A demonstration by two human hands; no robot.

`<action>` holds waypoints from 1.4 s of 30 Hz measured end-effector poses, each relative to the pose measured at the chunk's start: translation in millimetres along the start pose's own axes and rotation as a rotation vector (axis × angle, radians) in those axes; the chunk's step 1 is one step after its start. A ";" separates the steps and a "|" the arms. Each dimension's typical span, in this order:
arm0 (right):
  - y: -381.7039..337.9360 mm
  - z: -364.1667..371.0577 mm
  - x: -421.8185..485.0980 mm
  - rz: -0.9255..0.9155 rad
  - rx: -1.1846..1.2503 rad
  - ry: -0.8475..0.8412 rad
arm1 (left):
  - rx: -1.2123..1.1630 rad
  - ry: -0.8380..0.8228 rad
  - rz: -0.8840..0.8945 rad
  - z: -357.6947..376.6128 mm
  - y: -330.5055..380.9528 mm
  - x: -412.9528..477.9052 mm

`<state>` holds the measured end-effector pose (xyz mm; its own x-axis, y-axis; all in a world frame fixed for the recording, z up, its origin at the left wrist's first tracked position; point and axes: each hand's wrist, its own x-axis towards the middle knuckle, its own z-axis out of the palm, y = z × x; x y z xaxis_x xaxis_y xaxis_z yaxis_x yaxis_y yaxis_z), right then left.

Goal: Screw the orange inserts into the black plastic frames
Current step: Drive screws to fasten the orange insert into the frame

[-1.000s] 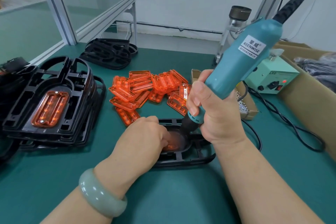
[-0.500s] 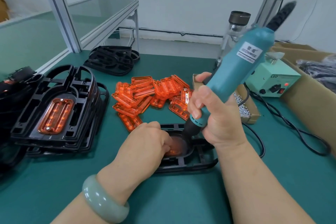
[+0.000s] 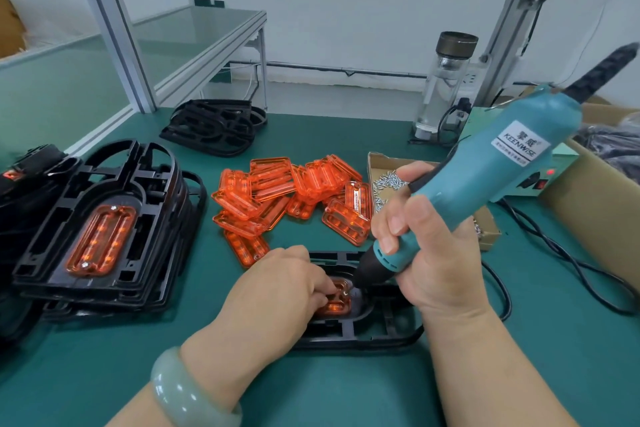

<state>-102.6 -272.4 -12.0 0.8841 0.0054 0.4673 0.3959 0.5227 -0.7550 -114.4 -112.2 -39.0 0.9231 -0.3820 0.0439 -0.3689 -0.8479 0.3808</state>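
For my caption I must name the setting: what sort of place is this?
Probably a factory assembly bench: a stack of black frames, a pile of orange inserts, and the right hand holding an electric screwdriver.

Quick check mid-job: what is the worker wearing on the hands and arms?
No gloves on the left hand or the right hand, and no sleeves are in view. A smooth, pale green bangle circles the left wrist; the right wrist carries nothing.
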 end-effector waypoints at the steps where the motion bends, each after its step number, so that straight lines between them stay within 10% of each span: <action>1: 0.2 0.1 -0.4 -0.002 -0.002 -0.004 | 0.000 -0.002 -0.002 -0.2 -0.2 0.2; 9: -9.9 5.6 9.8 -0.077 0.058 -0.055 | 0.062 -0.015 -0.011 -0.1 1.2 -1.4; 19: -8.4 -28.2 9.4 -0.035 0.317 0.306 | 0.022 0.008 0.056 -0.6 -5.4 -1.0; 28: -13.6 -45.1 9.3 -0.074 0.444 0.407 | -0.193 0.277 0.077 -18.8 27.4 63.8; 42: -9.4 -51.8 12.8 0.011 0.508 0.448 | 0.412 -0.318 -0.001 13.1 68.0 168.7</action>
<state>-82.1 -321.4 -22.8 0.9482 -0.2840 0.1421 0.3174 0.8611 -0.3972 14.8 -239.1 -17.9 0.8686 -0.4199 -0.2631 -0.4393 -0.8982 -0.0169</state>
